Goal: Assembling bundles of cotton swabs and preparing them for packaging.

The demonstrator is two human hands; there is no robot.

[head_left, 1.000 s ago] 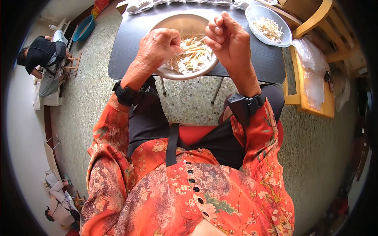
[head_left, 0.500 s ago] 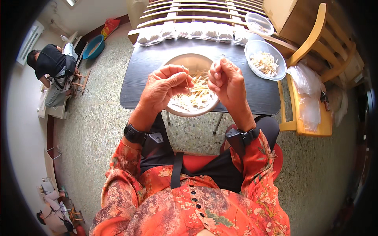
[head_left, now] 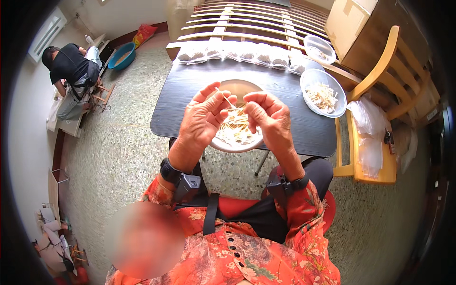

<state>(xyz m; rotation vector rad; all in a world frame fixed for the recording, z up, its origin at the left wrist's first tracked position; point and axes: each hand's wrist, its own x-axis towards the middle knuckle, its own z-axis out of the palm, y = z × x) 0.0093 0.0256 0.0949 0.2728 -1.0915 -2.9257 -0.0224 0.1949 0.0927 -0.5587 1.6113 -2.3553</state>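
My left hand (head_left: pixel 203 116) pinches a thin pale wooden stick (head_left: pixel 227 99) between thumb and fingertips, above a cream bowl (head_left: pixel 244 87). Many similar sticks (head_left: pixel 236 124) lie loose in that bowl, mixed with whitish pieces. Close to the stick's lower end, my right hand (head_left: pixel 273 118) is closed with thumb against fingers; whether it holds something small is hidden. The bowl sits at the near edge of a dark table (head_left: pixel 190 97).
A clear plastic bowl (head_left: pixel 311 76) with more sticks stands at the table's right. Several filled clear bags (head_left: pixel 247 51) line the far edge before a slatted wooden frame (head_left: pixel 256 24). A wooden chair (head_left: pixel 354 156) holds plastic bags (head_left: pixel 368 116). Another person (head_left: pixel 71 66) sits far left.
My right hand has come lower and nearer the left. The stick in my left hand now points across toward the right hand. The view has shifted slightly.
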